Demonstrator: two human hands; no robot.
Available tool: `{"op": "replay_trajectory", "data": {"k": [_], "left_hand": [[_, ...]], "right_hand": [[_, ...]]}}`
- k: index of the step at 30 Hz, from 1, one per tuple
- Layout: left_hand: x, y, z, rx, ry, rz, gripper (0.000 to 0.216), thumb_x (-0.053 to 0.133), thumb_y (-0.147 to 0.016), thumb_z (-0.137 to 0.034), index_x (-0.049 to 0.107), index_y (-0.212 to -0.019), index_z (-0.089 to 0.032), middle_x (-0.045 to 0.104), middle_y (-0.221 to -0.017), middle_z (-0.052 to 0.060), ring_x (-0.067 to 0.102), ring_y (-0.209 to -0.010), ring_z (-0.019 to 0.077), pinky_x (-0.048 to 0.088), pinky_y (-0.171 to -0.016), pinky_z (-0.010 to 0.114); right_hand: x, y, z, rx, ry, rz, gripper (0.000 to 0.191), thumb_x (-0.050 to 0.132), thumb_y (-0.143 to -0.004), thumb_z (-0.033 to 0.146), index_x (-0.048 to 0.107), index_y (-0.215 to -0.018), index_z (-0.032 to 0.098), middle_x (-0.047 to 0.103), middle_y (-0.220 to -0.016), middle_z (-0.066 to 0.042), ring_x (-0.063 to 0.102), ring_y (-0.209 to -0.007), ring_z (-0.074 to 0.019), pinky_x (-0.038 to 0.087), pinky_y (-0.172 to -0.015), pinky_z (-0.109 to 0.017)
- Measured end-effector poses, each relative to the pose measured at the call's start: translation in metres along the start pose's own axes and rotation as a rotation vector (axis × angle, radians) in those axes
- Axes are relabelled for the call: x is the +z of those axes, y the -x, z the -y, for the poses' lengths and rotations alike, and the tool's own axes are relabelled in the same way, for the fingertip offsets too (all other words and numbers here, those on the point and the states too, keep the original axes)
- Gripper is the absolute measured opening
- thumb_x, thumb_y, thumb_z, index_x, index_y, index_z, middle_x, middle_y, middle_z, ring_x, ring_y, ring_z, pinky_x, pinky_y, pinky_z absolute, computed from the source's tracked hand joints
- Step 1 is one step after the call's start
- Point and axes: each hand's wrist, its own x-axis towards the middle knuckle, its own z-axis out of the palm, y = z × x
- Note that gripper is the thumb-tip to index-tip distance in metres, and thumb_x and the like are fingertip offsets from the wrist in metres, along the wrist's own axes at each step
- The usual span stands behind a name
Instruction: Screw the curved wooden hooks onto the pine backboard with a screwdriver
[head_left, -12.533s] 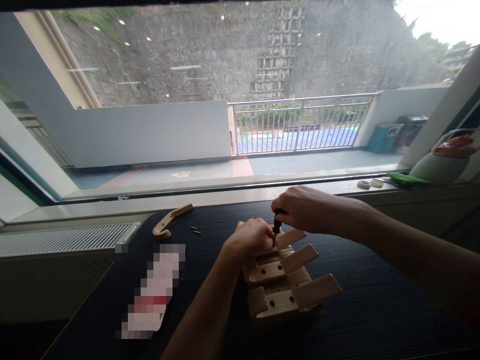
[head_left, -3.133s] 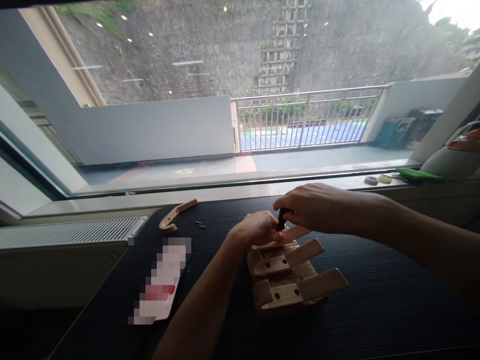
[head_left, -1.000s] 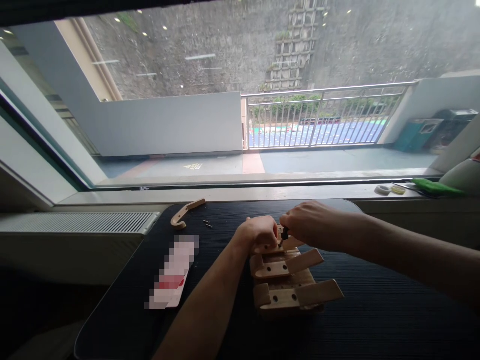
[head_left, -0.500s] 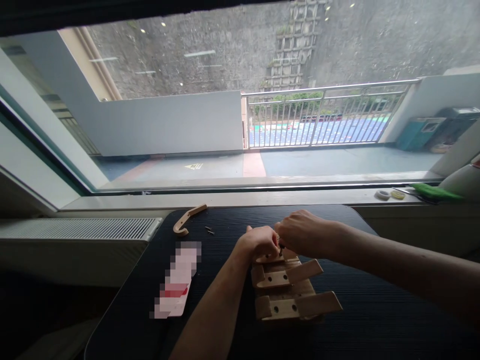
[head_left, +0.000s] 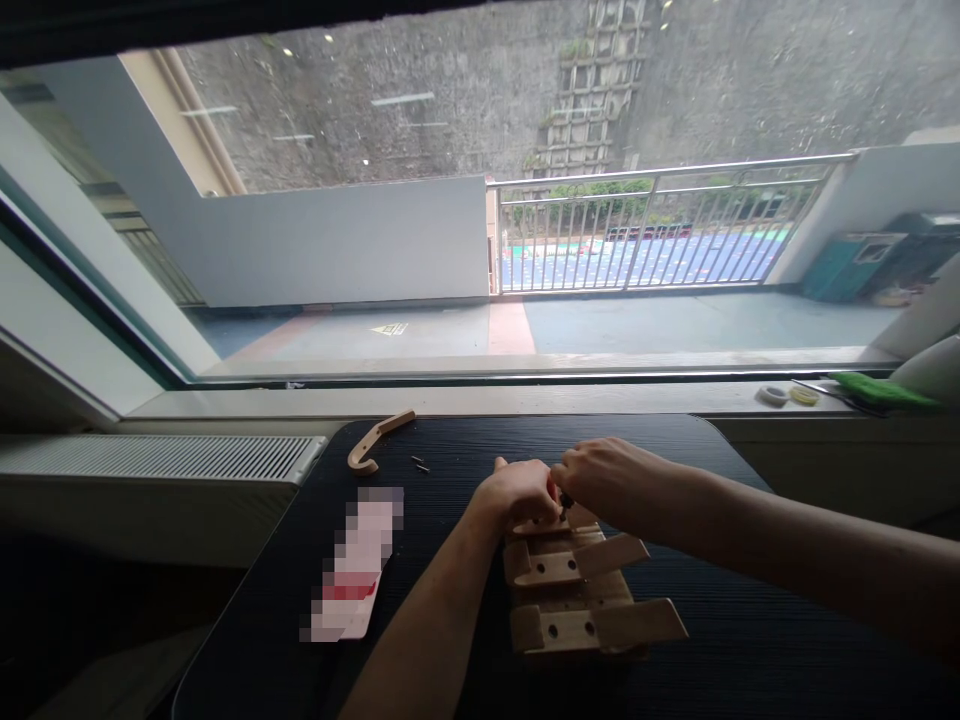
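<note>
Left hand (head_left: 517, 492) curled over wooden rack (head_left: 577, 600) far end, steadying it — right hand (head_left: 607, 480) closed round small dark tool (head_left: 564, 500), tip down.

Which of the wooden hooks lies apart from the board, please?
The curved hook lying loose left of the screws; the others sit on the board.

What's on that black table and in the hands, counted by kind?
Wooden hooks: 4
Loose screws: 2
Wooden board: 1
Blurred packet: 1
Dark tool in right hand: 1
Total: 9
</note>
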Motion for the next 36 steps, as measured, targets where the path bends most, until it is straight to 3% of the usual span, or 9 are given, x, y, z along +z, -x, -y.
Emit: {"op": "replay_trajectory", "data": {"k": [8, 12, 16, 25, 30, 36], "left_hand": [[0.004, -0.006, 0.005, 0.020, 0.007, 0.015, 0.013, 0.063, -0.058, -0.026, 0.065, -0.071, -0.022, 0.067, -0.071, -0.002, 0.061, -0.082, 0.0251, 0.021, -0.098, 0.057], [0.003, -0.006, 0.004, 0.020, 0.001, 0.018, 0.012, 0.062, -0.059, -0.025, 0.066, -0.071, -0.022, 0.067, -0.072, -0.003, 0.061, -0.081, 0.0237, 0.022, -0.098, 0.057], [0.003, -0.004, 0.003, 0.012, -0.008, 0.004, 0.013, 0.062, -0.060, -0.025, 0.066, -0.072, -0.021, 0.068, -0.074, -0.002, 0.061, -0.082, 0.0237, 0.023, -0.098, 0.056], [0.005, -0.006, 0.004, -0.002, -0.032, -0.018, 0.018, 0.064, -0.059, -0.028, 0.066, -0.076, -0.021, 0.069, -0.083, 0.002, 0.060, -0.088, 0.0274, 0.030, -0.093, 0.054], [0.007, -0.010, 0.006, 0.017, -0.045, -0.009, 0.022, 0.064, -0.059, -0.025, 0.066, -0.081, -0.022, 0.069, -0.082, 0.000, 0.059, -0.089, 0.0275, 0.028, -0.094, 0.056], [0.007, -0.008, 0.004, 0.027, -0.056, -0.010, 0.015, 0.061, -0.060, -0.022, 0.065, -0.073, -0.019, 0.068, -0.079, 0.001, 0.059, -0.087, 0.0270, 0.027, -0.095, 0.057]], "right_hand": [[0.008, -0.003, -0.003, 0.012, 0.004, 0.004, 0.013, 0.053, -0.078, 0.006, 0.063, -0.079, 0.014, 0.067, -0.069, -0.004, 0.063, -0.061, -0.0169, 0.025, -0.045, -0.026], [-0.003, 0.001, 0.001, 0.098, 0.057, 0.036, 0.012, 0.053, -0.083, 0.011, 0.064, -0.088, 0.011, 0.067, -0.074, -0.008, 0.064, -0.067, -0.0199, 0.029, -0.047, -0.024], [-0.010, 0.008, 0.002, 0.049, 0.025, -0.010, 0.019, 0.053, -0.080, 0.007, 0.065, -0.092, 0.014, 0.067, -0.080, -0.007, 0.063, -0.071, -0.0191, 0.033, -0.051, -0.025], [0.002, 0.005, 0.003, 0.017, 0.007, -0.073, 0.017, 0.055, -0.078, 0.006, 0.068, -0.080, 0.016, 0.065, -0.076, -0.007, 0.060, -0.065, -0.0163, 0.033, -0.051, -0.025], [0.012, 0.000, 0.002, 0.071, 0.026, -0.093, 0.014, 0.053, -0.079, 0.006, 0.066, -0.078, 0.013, 0.064, -0.072, -0.008, 0.059, -0.061, -0.0179, 0.032, -0.049, -0.025], [0.013, -0.002, 0.005, 0.101, 0.025, -0.086, 0.015, 0.053, -0.080, 0.006, 0.064, -0.076, 0.014, 0.065, -0.069, -0.007, 0.060, -0.062, -0.0182, 0.033, -0.050, -0.024]]}}
